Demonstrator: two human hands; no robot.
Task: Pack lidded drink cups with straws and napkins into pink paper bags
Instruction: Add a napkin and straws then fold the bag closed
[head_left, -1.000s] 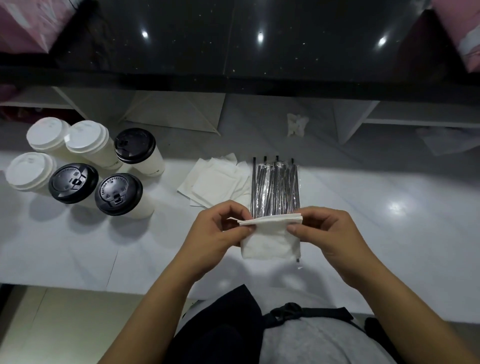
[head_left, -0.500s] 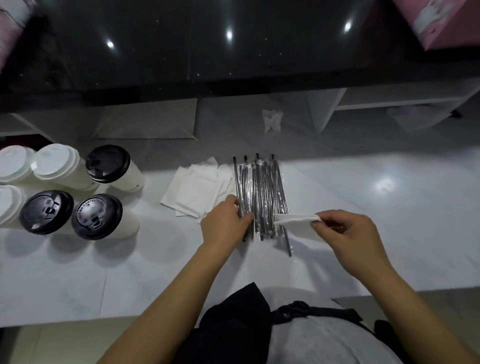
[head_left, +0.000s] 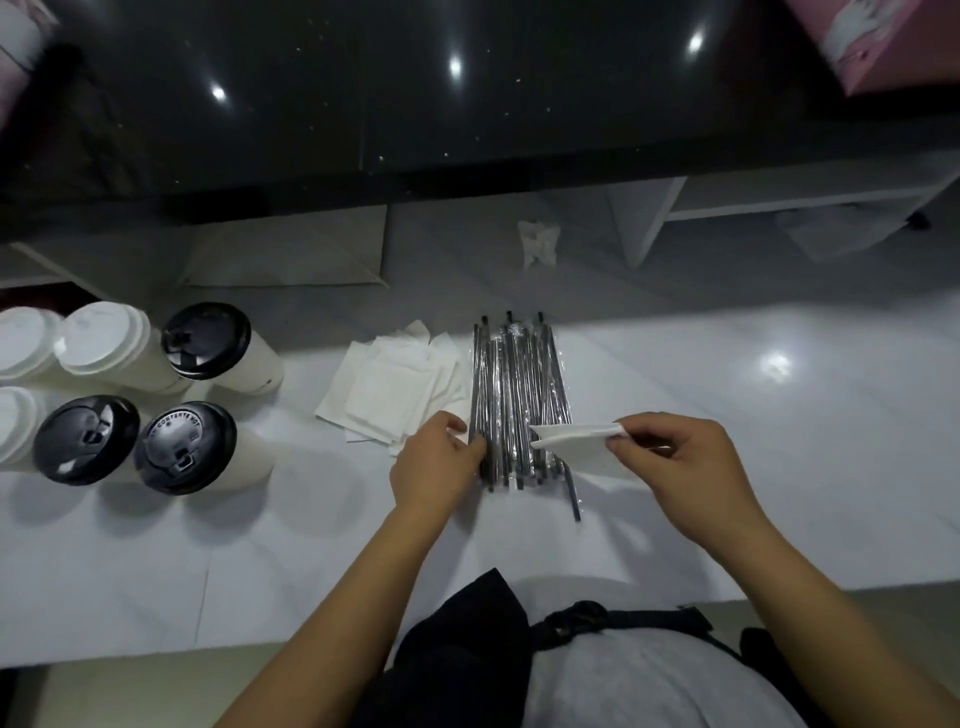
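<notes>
My right hand (head_left: 685, 473) pinches a folded white napkin (head_left: 576, 441) just above the near right end of a row of wrapped black straws (head_left: 517, 400) lying on the white counter. At the near left edge of that row, my left hand (head_left: 436, 467) has its fingertips curled onto the leftmost straw. A loose stack of white napkins (head_left: 395, 395) lies left of the straws. Several lidded paper cups, some with black lids (head_left: 184, 447) and some with white lids (head_left: 101, 343), stand at the far left. A pink paper bag (head_left: 872, 41) shows at the top right corner.
A raised black glossy ledge (head_left: 467, 104) runs across the back, with white shelf compartments (head_left: 727, 208) below it. A crumpled tissue (head_left: 537, 241) lies under the ledge. Another pink bag (head_left: 21, 31) peeks in at the top left. The counter's front edge (head_left: 156, 654) runs near my body.
My left hand let go of the napkin and went down to the left edge of the straws. The right hand carried the napkin to the right.
</notes>
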